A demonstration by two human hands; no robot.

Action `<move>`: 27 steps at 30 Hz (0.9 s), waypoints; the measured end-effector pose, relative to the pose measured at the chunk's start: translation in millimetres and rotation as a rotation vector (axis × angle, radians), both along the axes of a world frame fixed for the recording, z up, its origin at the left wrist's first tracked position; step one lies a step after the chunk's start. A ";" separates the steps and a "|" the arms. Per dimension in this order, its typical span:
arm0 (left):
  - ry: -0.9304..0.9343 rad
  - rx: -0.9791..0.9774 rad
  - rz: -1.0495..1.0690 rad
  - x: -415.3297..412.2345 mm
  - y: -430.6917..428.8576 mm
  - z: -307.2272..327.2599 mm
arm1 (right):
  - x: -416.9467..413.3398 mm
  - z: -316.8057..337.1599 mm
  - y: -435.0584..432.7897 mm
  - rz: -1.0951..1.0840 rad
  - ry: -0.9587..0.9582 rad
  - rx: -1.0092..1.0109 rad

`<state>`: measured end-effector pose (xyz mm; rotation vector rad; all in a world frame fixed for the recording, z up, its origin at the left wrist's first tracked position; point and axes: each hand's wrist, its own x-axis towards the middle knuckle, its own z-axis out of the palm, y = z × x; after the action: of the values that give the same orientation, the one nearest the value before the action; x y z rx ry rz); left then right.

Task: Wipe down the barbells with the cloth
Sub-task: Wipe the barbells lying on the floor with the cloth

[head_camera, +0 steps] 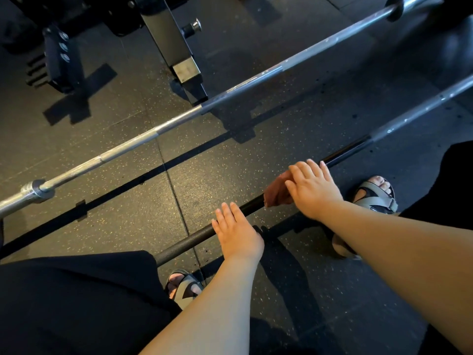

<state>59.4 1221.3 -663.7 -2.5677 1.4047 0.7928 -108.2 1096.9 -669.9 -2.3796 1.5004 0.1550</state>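
Note:
A black barbell [343,152] runs diagonally from lower left to upper right, close in front of me. My right hand [313,190] lies over a brown cloth [277,192] wrapped on the bar, fingers fairly straight on top of it. My left hand [236,234] rests on the bar's knurled part a little lower left, fingers extended over it. A second, silver barbell [176,121] lies parallel further away, its collar [38,189] at the left.
A black bench or rack frame [176,47] stands on the speckled rubber floor [122,221] behind the silver bar. My sandalled feet [376,196] are beneath the black bar, and my dark-clothed knees fill the lower left and right edges.

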 end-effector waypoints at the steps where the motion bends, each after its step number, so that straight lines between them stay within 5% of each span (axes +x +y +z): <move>1: -0.003 0.001 0.000 -1.5 -0.3 -0.4 | -0.8 0.2 2.7 -0.023 0.020 0.010; 11: -0.004 -0.009 -0.003 -15.8 -11.9 -0.2 | 20.8 -0.9 20.9 0.294 -0.016 0.069; 17: 0.021 0.046 0.057 -28.7 -23.7 4.3 | -10.5 2.1 0.1 0.000 0.029 0.043; 27: 0.068 0.033 0.008 -40.6 -33.6 15.2 | -2.5 7.4 1.1 0.164 -0.028 0.199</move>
<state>18.8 1187.7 -648.5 -2.5465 1.3879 0.9047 -110.7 1097.9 -662.6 -2.3312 1.2150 0.2938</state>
